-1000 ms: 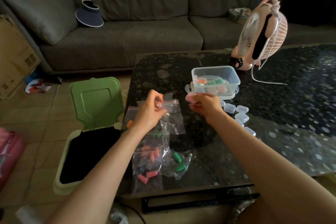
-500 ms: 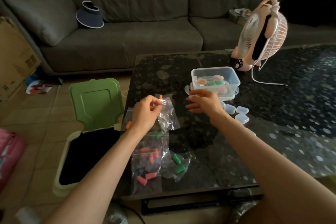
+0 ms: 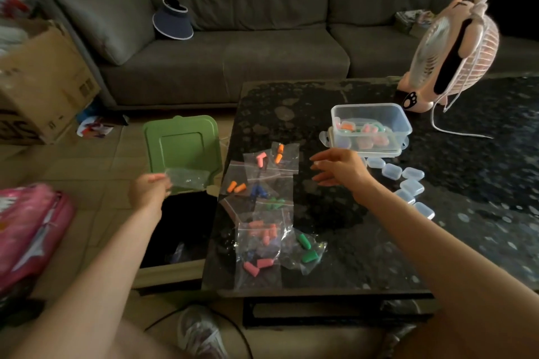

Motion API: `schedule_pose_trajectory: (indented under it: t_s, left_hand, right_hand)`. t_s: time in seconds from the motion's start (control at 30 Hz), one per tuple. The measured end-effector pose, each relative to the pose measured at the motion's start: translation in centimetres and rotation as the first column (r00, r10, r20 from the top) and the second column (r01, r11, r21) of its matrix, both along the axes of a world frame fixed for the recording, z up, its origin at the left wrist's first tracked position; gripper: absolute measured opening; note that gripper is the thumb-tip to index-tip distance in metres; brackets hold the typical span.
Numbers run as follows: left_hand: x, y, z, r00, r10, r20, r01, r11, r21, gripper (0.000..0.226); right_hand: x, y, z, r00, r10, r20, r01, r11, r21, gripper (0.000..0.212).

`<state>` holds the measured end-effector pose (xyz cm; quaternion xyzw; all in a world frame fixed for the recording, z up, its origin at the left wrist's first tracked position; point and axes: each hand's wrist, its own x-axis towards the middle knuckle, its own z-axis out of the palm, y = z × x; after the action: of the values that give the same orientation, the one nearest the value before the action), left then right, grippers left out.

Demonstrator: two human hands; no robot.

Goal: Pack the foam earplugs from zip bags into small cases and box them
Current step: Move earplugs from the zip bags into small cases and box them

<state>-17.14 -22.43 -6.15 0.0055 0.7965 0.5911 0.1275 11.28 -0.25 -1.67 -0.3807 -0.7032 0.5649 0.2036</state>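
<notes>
My left hand [image 3: 150, 191] pinches an empty clear zip bag [image 3: 188, 179] over the open green-lidded bin [image 3: 180, 148] left of the table. My right hand [image 3: 339, 167] hovers open above the table, holding nothing, just in front of the clear plastic box [image 3: 372, 115] that holds filled small cases. Several zip bags with orange, pink, blue and green foam earplugs [image 3: 262, 213] lie along the table's left side. Several empty small clear cases [image 3: 404, 183] lie right of my right hand.
A pink desk fan [image 3: 455, 52] with a white cord stands at the table's back. The dark speckled table [image 3: 437, 227] stretches right. A grey sofa with a visor cap [image 3: 173, 19], a cardboard box [image 3: 38, 81] and a pink bag [image 3: 26, 230] lie around.
My left hand carried the emptied zip bag left, off the table and over the bin. My right hand opened and moved away from the bag. The view swung left.
</notes>
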Motion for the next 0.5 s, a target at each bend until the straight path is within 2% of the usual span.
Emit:
schedule_pose_trajectory:
  t_s: [0.13,0.23,0.3,0.4,0.5]
  left_hand:
    - [0.6,-1.6,-1.9,0.953,-0.097,0.287,0.136,0.984,-0.118,0.039]
    - [1.9,-1.7,-1.8,0.931,-0.147,0.335,0.255,0.918,-0.305,0.045]
    - [2.3,-1.1,-1.3,0.941,-0.221,0.257,0.308,0.874,-0.375,0.038]
    - [3.4,0.5,-0.1,0.936,-0.349,0.054,0.333,0.821,-0.464,0.03]
    - [5.0,2.5,1.6,0.893,-0.422,-0.156,0.305,0.822,-0.481,0.027]
  right_hand:
    - [0.1,-0.5,0.0,0.999,0.02,0.028,-0.021,0.999,0.043,0.012]
    - [0.0,-0.7,-0.3,0.999,0.019,0.043,-0.022,0.997,0.073,0.011]
    - [-0.1,-0.7,-0.5,0.998,0.023,0.051,-0.028,0.995,0.093,0.011]
    - [0.0,-0.7,-0.4,0.998,0.031,0.055,-0.037,0.993,0.114,0.011]
    - [0.3,-0.7,-0.4,0.997,0.039,0.06,-0.046,0.992,0.119,0.01]
